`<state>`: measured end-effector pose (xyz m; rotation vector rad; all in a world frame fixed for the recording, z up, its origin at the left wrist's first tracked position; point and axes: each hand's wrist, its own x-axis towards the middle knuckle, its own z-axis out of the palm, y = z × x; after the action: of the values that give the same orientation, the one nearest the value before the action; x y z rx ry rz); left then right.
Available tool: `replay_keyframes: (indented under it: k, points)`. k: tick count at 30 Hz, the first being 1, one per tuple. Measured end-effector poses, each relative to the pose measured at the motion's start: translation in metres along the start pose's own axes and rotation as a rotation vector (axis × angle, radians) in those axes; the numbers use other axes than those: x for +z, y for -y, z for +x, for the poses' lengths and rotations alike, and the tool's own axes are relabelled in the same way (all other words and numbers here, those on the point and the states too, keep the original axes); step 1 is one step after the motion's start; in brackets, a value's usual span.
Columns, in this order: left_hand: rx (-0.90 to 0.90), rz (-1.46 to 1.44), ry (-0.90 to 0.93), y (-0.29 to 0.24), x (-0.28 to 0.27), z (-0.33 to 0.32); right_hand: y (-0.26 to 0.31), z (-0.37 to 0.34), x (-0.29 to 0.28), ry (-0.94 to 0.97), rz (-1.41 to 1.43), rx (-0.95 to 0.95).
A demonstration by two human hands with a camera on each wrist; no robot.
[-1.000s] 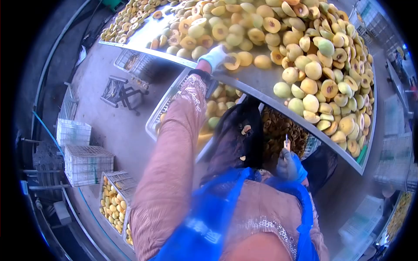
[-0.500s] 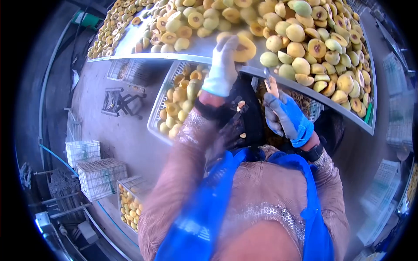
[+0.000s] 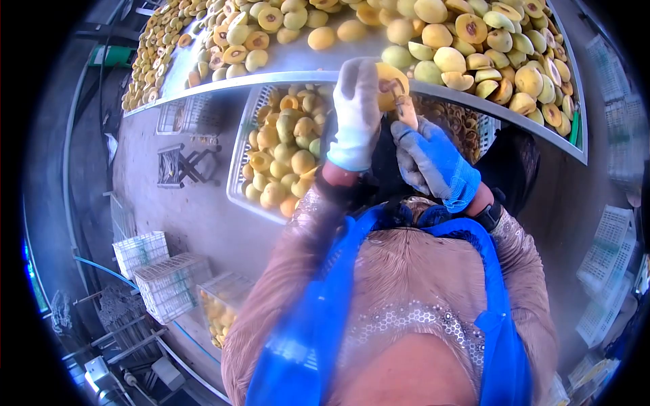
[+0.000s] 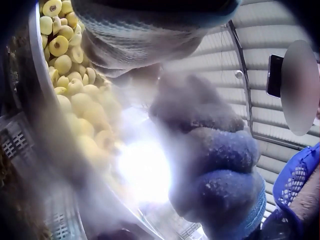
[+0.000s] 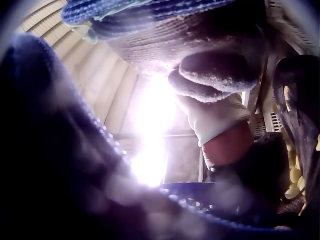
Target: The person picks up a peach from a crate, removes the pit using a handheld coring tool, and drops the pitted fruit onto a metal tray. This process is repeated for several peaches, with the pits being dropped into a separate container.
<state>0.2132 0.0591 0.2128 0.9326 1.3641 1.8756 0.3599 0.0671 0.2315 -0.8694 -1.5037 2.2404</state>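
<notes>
My left hand (image 3: pixel 357 111), in a white-and-grey glove, grips a halved yellow peach (image 3: pixel 389 73) just over the table's front edge. The cut face with its brown centre turns toward my right hand (image 3: pixel 433 159), which wears a blue glove with grey fingers. That hand holds a small tool by its light handle (image 3: pixel 407 114), and the tool's metal end overlaps the peach's centre. Seen from the left wrist, the right glove's curled fingers (image 4: pixel 220 150) are close by. The right wrist view is dark and glaring, with the tool hidden.
Peach halves (image 3: pixel 450 59) are heaped on the metal table (image 3: pixel 305 55). Below its edge, a white crate (image 3: pixel 237 183) of peach halves stands at left, and a crate of brown bits (image 3: pixel 467 125) at right. A folding stool (image 3: pixel 172 166) and stacked crates (image 3: pixel 169 287) are on the floor.
My left hand has picked up a peach half from the table and drawn it back toward me. My right hand has risen with the tool and met the fruit.
</notes>
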Motion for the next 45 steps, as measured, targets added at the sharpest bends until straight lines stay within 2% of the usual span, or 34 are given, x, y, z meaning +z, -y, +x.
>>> replay_keyframes:
  k: [3,7,10,11,13,15,16,19,20,23,24,26,31,33,34,37,38,39,41,42,43,45]
  points:
    - [0.105,0.02,-0.038,0.022,0.006,-0.006,-0.007,-0.007,-0.005,0.112,0.385,0.146]
    - [0.164,0.093,-0.025,0.023,0.008,-0.014,-0.004,-0.013,-0.007,0.123,0.368,0.107]
    - [-0.118,-0.092,0.117,0.011,0.001,-0.012,-0.001,-0.02,-0.009,0.109,0.354,0.117]
    - [-0.34,-0.449,0.162,-0.012,0.006,-0.016,0.006,-0.021,-0.006,0.094,0.322,0.113]
    - [-0.507,-0.624,0.295,-0.024,-0.002,-0.005,0.01,-0.023,-0.004,0.066,0.261,0.141]
    - [-0.55,-0.553,0.336,-0.02,-0.006,0.003,0.012,-0.023,-0.003,0.045,0.198,0.2]
    - [-0.573,-0.517,0.359,-0.017,-0.007,0.007,0.011,-0.021,-0.003,0.039,0.23,0.171]
    - [-0.126,0.053,0.158,0.006,0.005,0.001,0.008,-0.018,-0.001,0.02,0.286,0.116]
    - [-0.156,-0.167,0.129,0.004,0.011,-0.007,0.013,-0.02,0.0,0.022,0.271,0.116]
    - [-0.157,-0.137,0.075,-0.001,0.013,-0.013,0.021,-0.023,0.0,0.008,0.199,0.118]
    - [-0.032,0.033,0.119,0.012,0.005,-0.008,0.021,-0.024,0.0,0.002,0.17,0.122]
    - [-0.002,0.191,0.151,0.005,0.003,-0.009,0.021,-0.025,-0.003,0.027,0.076,0.088]
    - [-0.262,0.155,0.179,-0.013,0.004,-0.005,0.016,-0.025,-0.013,0.128,0.157,0.112]
    - [-0.301,0.147,0.192,-0.01,0.004,-0.003,0.01,-0.025,-0.014,0.142,0.171,0.111]
    - [-0.205,0.208,0.163,-0.011,0.007,-0.006,0.008,-0.024,-0.013,0.143,0.187,0.106]
    - [0.094,0.253,0.082,-0.003,0.013,-0.015,0.003,-0.024,-0.011,0.186,0.363,0.144]
    - [0.107,0.237,0.152,-0.003,0.009,-0.012,0.002,-0.023,-0.016,0.248,0.474,0.208]
    - [0.022,0.207,0.196,-0.006,0.008,-0.009,0.002,-0.024,-0.021,0.308,0.586,0.274]
    - [-0.155,0.147,0.266,-0.017,0.005,-0.009,-0.011,-0.023,-0.026,0.388,0.624,0.203]
    - [-0.042,0.164,0.262,-0.012,0.004,-0.008,-0.016,-0.021,-0.028,0.437,0.642,0.167]
    - [-0.086,0.156,0.195,-0.01,0.007,-0.008,-0.019,-0.02,-0.028,0.394,0.7,0.195]
    - [-0.014,0.201,0.18,-0.005,0.003,-0.008,-0.023,-0.02,-0.025,0.34,0.787,0.275]
